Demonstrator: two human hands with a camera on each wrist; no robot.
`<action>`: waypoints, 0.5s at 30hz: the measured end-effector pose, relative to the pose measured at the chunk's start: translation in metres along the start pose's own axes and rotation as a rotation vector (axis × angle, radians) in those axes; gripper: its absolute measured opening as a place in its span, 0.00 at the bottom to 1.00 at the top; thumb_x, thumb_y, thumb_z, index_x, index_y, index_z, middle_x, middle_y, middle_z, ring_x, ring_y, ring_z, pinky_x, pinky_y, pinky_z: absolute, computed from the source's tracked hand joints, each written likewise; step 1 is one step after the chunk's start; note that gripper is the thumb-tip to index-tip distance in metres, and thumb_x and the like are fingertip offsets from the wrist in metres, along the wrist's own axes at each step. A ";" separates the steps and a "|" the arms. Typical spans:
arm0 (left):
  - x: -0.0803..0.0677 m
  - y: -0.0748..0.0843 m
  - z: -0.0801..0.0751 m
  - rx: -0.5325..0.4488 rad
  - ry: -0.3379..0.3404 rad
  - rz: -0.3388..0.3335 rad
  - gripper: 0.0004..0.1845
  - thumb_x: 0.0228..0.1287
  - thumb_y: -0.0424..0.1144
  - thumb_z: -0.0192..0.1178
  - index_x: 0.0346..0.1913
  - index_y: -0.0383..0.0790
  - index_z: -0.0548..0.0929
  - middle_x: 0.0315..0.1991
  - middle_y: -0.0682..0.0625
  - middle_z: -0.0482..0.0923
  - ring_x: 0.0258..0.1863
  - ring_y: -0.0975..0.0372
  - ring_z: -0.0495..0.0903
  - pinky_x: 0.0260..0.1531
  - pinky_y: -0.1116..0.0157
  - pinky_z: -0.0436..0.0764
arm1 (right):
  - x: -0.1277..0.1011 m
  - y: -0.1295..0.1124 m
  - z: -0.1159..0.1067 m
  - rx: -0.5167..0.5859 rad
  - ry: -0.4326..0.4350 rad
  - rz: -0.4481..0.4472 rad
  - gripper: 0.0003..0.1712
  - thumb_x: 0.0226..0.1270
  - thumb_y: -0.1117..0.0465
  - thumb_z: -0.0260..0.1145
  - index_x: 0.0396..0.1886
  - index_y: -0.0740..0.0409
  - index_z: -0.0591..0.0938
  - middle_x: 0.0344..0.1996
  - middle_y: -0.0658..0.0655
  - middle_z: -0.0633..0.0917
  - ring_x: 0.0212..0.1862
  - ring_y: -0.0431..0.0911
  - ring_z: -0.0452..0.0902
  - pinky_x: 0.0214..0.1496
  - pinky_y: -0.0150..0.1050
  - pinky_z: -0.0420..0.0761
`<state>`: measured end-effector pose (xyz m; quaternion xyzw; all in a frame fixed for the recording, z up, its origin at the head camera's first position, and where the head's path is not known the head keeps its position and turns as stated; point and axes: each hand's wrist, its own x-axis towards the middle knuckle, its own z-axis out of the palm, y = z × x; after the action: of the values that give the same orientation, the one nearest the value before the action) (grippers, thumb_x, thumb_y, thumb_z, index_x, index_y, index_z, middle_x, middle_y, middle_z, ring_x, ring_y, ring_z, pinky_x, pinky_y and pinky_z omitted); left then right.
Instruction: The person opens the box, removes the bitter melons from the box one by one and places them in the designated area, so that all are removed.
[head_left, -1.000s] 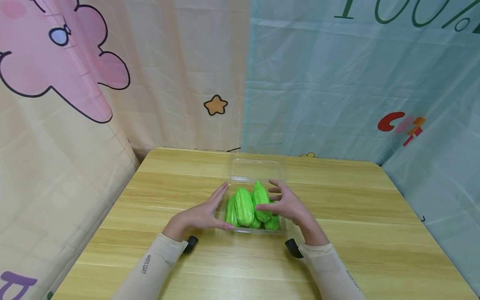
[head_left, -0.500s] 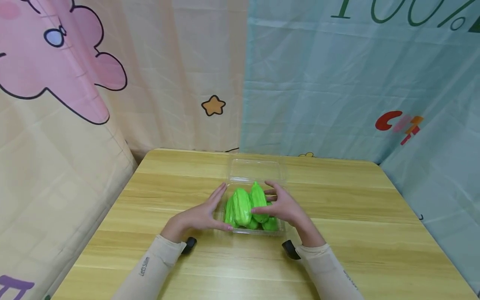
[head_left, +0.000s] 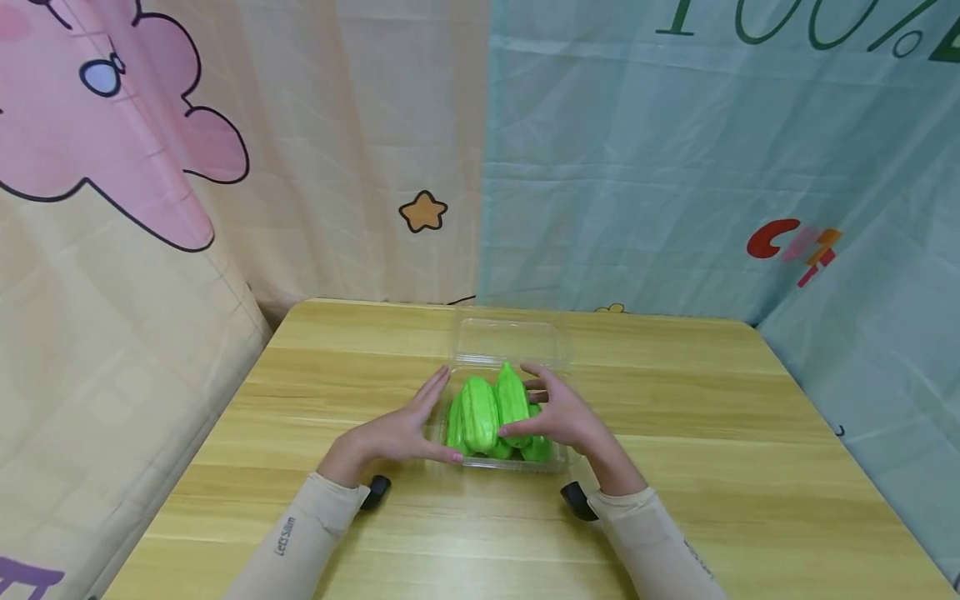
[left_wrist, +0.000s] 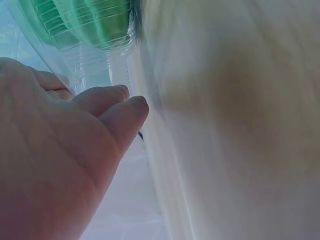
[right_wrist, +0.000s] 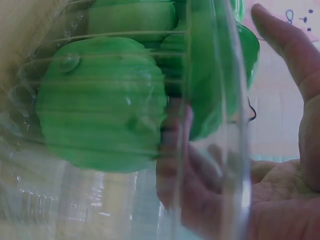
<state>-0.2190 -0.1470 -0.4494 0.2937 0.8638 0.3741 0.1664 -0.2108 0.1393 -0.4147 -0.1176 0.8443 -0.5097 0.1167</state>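
i count two hands, my left hand (head_left: 390, 433) and my right hand (head_left: 566, 417), one on each side of one clear plastic box (head_left: 504, 333) whose lid lies open behind it. in it are green ridged gourds (head_left: 480, 414): two lie on top in plain sight, and parts of at least two more show beneath them, so four or so; the exact number is hidden. there is one wooden table (head_left: 712, 433), and two printed curtains behind it, one pink curtain (head_left: 225, 167) and one blue curtain (head_left: 675, 167). one yellow star (head_left: 423, 212) is printed on the pink one.
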 end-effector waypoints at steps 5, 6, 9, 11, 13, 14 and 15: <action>-0.002 0.002 -0.002 0.010 0.002 -0.003 0.72 0.52 0.62 0.75 0.81 0.47 0.27 0.80 0.50 0.20 0.78 0.50 0.32 0.73 0.47 0.49 | 0.001 -0.001 0.000 0.033 -0.003 0.001 0.63 0.44 0.61 0.86 0.78 0.61 0.60 0.65 0.67 0.74 0.64 0.64 0.70 0.57 0.55 0.79; -0.003 0.002 -0.002 0.011 0.001 -0.005 0.72 0.52 0.62 0.75 0.81 0.47 0.27 0.80 0.50 0.20 0.78 0.50 0.32 0.73 0.47 0.50 | 0.001 -0.001 0.000 0.041 -0.005 0.001 0.63 0.44 0.61 0.86 0.78 0.61 0.60 0.66 0.67 0.73 0.64 0.64 0.70 0.57 0.55 0.80; -0.004 0.002 -0.003 0.008 -0.001 -0.003 0.72 0.52 0.62 0.75 0.81 0.46 0.28 0.80 0.52 0.20 0.78 0.49 0.32 0.72 0.46 0.49 | 0.000 0.000 0.000 0.063 -0.014 0.001 0.62 0.44 0.63 0.86 0.78 0.62 0.60 0.67 0.66 0.72 0.65 0.64 0.70 0.56 0.54 0.80; -0.004 0.002 -0.003 0.012 -0.002 -0.004 0.72 0.52 0.62 0.75 0.81 0.47 0.27 0.80 0.54 0.19 0.78 0.50 0.32 0.73 0.46 0.49 | 0.000 0.000 0.000 0.072 -0.018 0.001 0.62 0.44 0.63 0.86 0.77 0.62 0.61 0.67 0.66 0.72 0.65 0.64 0.70 0.55 0.53 0.81; -0.005 0.002 -0.003 0.017 0.000 -0.004 0.72 0.52 0.62 0.75 0.81 0.46 0.28 0.80 0.54 0.20 0.78 0.50 0.32 0.73 0.47 0.49 | -0.001 0.000 -0.001 0.088 -0.024 -0.001 0.61 0.44 0.63 0.86 0.77 0.63 0.62 0.67 0.67 0.72 0.64 0.64 0.71 0.54 0.52 0.82; -0.005 0.002 -0.003 0.019 0.000 -0.003 0.72 0.52 0.62 0.75 0.81 0.46 0.28 0.80 0.54 0.20 0.78 0.50 0.32 0.73 0.47 0.49 | -0.002 0.000 -0.002 0.095 -0.029 -0.002 0.60 0.45 0.64 0.85 0.76 0.63 0.63 0.67 0.67 0.72 0.64 0.64 0.71 0.53 0.51 0.83; -0.005 0.001 -0.004 0.020 0.002 -0.002 0.72 0.52 0.62 0.75 0.81 0.46 0.28 0.80 0.53 0.20 0.78 0.49 0.32 0.72 0.46 0.49 | -0.002 0.000 -0.002 0.101 -0.034 -0.004 0.59 0.45 0.64 0.85 0.76 0.64 0.63 0.67 0.67 0.72 0.64 0.64 0.71 0.52 0.50 0.83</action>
<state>-0.2163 -0.1514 -0.4456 0.2941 0.8678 0.3658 0.1631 -0.2096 0.1418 -0.4133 -0.1220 0.8152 -0.5497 0.1356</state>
